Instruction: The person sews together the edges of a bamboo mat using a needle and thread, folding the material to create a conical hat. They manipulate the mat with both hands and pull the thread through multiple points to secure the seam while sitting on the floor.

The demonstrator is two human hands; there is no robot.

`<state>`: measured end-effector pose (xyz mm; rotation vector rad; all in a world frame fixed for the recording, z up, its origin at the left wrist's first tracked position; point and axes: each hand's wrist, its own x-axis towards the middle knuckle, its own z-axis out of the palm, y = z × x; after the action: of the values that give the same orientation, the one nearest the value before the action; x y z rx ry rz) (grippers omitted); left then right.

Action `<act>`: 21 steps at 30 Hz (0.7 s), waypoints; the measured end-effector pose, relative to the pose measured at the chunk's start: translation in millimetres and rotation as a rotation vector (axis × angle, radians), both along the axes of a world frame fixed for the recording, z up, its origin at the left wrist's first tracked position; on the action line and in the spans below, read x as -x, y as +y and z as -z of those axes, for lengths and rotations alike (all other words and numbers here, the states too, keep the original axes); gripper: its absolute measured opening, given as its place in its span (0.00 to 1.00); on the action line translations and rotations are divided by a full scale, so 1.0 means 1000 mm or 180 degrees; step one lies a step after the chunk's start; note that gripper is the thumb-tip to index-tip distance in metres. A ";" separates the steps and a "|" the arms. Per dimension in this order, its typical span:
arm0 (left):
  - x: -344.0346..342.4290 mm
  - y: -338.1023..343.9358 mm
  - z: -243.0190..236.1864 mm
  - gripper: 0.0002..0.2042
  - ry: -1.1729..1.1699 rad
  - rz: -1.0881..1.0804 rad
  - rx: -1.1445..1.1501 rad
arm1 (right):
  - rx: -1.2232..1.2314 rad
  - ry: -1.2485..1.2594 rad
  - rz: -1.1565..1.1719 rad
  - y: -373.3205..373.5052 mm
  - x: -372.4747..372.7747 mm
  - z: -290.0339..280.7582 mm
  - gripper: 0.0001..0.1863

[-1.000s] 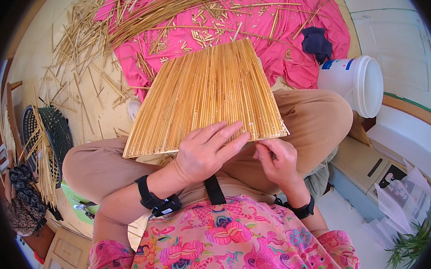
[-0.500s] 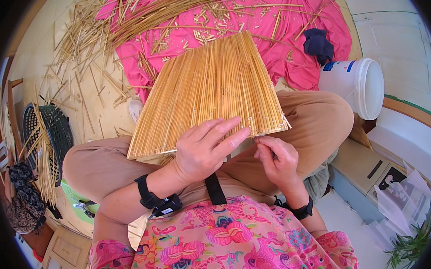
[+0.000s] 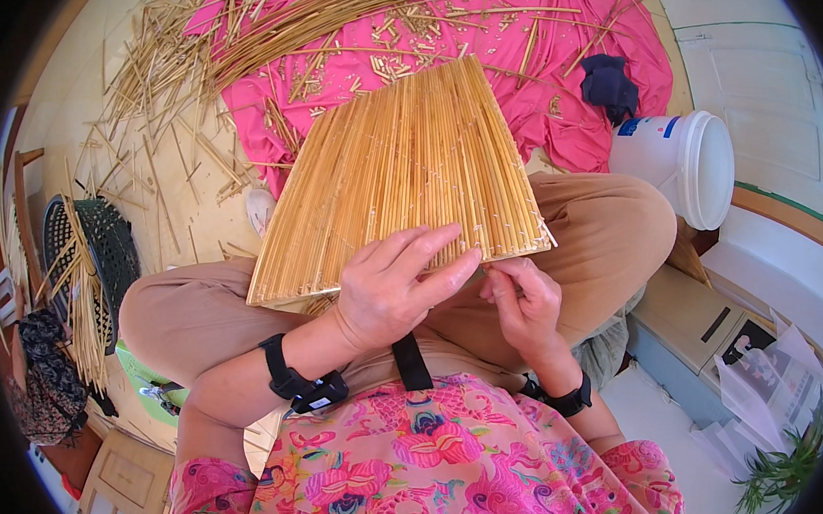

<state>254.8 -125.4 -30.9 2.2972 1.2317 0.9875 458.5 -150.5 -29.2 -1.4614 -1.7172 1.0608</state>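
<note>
A tapering panel of golden reed stalks [image 3: 403, 162], bound side by side, slants across my lap with its wide edge toward me. My left hand [image 3: 391, 284] grips this near edge right of its middle, its fingers stretched over the top and its thumb hidden. Just right of it, my right hand [image 3: 526, 306] is closed in a pinch under the same edge, close to the panel's right corner. Whatever its fingertips hold is too small to make out. Short pale bits stick out along the right edge.
Beyond the panel, a pink cloth [image 3: 577, 22] bears long stalks [image 3: 321, 35] and short cut pieces. A white bucket [image 3: 709, 172] lies on its side at right, near a dark cloth [image 3: 610, 85]. A dark basket [image 3: 115, 248] stands at left with stalks leaning on it.
My right hand has shifted slightly left and down, staying pinched near the edge. The panel and my left hand have moved a touch to the right.
</note>
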 end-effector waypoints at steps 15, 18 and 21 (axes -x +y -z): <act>0.000 -0.001 -0.001 0.20 0.0131 0.0022 -0.0040 | 0.0083 0.0108 0.0124 -0.001 0.003 0.000 0.04; -0.001 -0.003 0.001 0.20 0.0133 0.0044 -0.0064 | 0.0104 0.0127 0.0120 -0.001 0.003 -0.001 0.04; -0.001 -0.003 0.000 0.20 0.0177 0.0049 -0.0112 | 0.0131 0.0168 0.0144 -0.002 0.003 0.001 0.05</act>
<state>255.7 -128.1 -31.3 2.3726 1.2257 0.9532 455.6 -152.9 -30.3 -1.4777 -1.6272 1.1068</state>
